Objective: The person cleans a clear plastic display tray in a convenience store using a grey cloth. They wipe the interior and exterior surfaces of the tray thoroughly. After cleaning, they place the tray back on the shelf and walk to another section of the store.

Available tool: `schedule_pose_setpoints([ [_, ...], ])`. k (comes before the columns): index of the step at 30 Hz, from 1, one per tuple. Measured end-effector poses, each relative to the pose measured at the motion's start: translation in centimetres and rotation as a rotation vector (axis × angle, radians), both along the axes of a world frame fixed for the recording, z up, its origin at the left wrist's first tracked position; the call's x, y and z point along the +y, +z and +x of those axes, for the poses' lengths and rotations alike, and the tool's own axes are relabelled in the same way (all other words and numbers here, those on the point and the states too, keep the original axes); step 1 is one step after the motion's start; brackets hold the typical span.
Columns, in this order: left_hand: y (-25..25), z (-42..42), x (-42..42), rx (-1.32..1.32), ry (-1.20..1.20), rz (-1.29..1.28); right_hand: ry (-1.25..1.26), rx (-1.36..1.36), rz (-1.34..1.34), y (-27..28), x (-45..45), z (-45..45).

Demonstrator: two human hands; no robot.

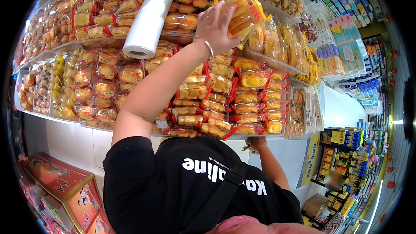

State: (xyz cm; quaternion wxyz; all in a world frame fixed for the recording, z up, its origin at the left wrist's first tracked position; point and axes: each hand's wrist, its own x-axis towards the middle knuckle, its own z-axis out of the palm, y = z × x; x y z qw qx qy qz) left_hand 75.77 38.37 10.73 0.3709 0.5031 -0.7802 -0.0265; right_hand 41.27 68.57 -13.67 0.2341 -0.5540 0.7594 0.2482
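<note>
My left hand (216, 26) reaches across the display and grips a clear and yellow bag of long bread rolls (242, 19), fingers over its top and thumb at its lower side. My right hand (259, 144) is low by the front edge of the display, partly hidden beneath it. A small pale, crumpled item (248, 145) shows at its fingers, too small to make out. Below my left forearm lie rows of cakes in clear wrappers with red ends (191, 91). More yellow-edged bread packs (273, 37) stand beside the gripped bag.
A roll of clear plastic bags (152, 16) slants over the display on the left. Clear plastic dividers (276, 60) separate the tiers. Red patterned cartons (61, 182) stand at lower left. Stocked shelves (347, 156) line the right, with a person's blurred head (334, 180) there.
</note>
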Motion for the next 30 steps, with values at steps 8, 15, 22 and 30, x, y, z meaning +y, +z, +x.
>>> schedule_pose_setpoints([
  [8,-1.2,1.8,0.5,-0.274,0.023,0.263,0.125,0.041,0.08,0.9,-0.4,0.3],
  [15,2.5,6.9,3.8,-0.726,0.28,0.303,0.097,-0.019,0.066,2.6,-0.9,1.4],
  [22,1.2,17.4,7.9,-0.113,0.214,0.365,0.137,0.035,0.048,4.3,-1.3,2.8],
  [30,-2.8,18.3,5.3,0.266,0.312,0.047,0.124,-0.009,0.019,2.8,-1.0,1.6],
])
